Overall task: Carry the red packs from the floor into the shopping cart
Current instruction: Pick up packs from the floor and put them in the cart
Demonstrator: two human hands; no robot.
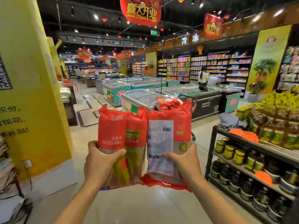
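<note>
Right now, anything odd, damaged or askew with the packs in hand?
Nothing torn or spilled. One oddity: the left pack, in the left hand, has its print upside down; the right pack, in the right hand, shows its back label.

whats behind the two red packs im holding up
Over their top edges a heap of more red packs shows, with a bit of dark shopping cart frame at its right and chest freezers beyond. The rest of the cart is covered by the held packs.

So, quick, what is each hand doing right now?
Left hand: gripping the red plastic pack with white lettering.
Right hand: gripping the red plastic pack with the white printed label.
</note>
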